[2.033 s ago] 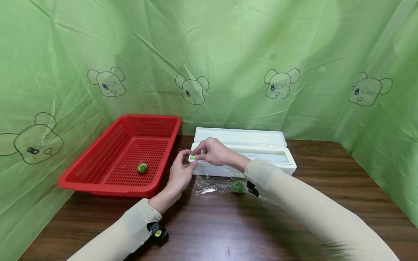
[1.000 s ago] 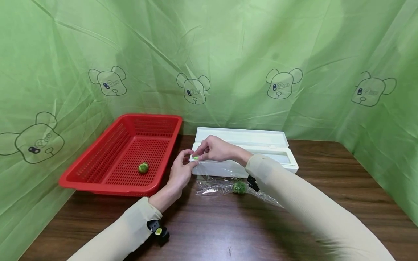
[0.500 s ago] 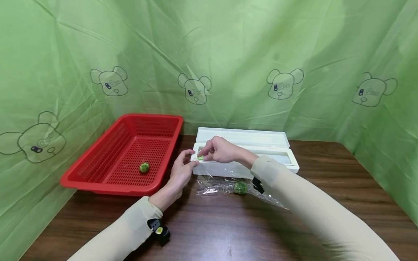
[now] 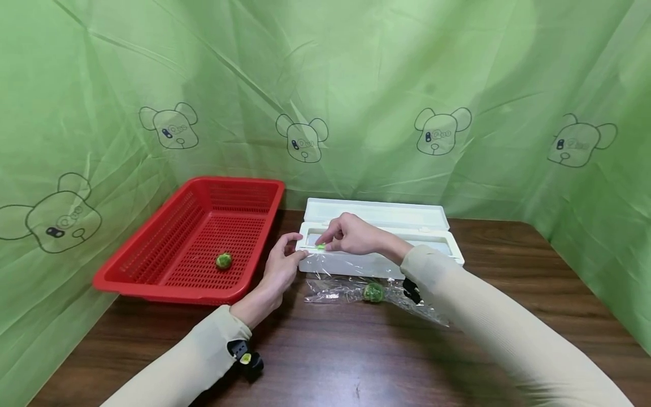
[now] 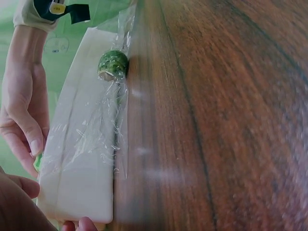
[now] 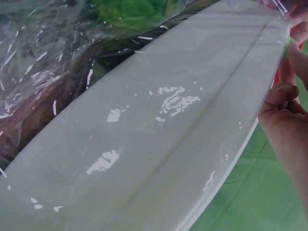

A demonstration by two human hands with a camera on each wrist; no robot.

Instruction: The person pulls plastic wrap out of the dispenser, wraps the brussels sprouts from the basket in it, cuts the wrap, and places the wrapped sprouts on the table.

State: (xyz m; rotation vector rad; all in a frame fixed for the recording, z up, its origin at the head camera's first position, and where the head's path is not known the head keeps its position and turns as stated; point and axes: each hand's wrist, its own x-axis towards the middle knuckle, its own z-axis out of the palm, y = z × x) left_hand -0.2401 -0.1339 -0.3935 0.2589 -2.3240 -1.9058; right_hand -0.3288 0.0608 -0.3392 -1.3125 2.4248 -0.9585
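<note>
A white cling film dispenser (image 4: 351, 263) lies lengthwise with its lid (image 4: 376, 212) tipped back. My left hand (image 4: 281, 265) grips its left end, thumb at the front edge and fingers over the end. Between thumb and index finger, my right hand (image 4: 356, 234) pinches a small green slide cutter (image 4: 320, 247) on the front rim. Clear cling film (image 4: 335, 293) hangs from that rim onto the table and covers a Brussels sprout (image 4: 373, 292). The left wrist view shows the sprout (image 5: 113, 65) under the film, beside the dispenser's front wall.
To the left stands a red plastic basket (image 4: 178, 295) with another Brussels sprout (image 4: 223, 260) inside. The dark wooden table (image 4: 315, 362) ends at a green curtain (image 4: 356, 68) behind and at both sides.
My right hand has slid the green cutter rightward along the rim from the dispenser's left end. My left hand has kept its hold on that end.
</note>
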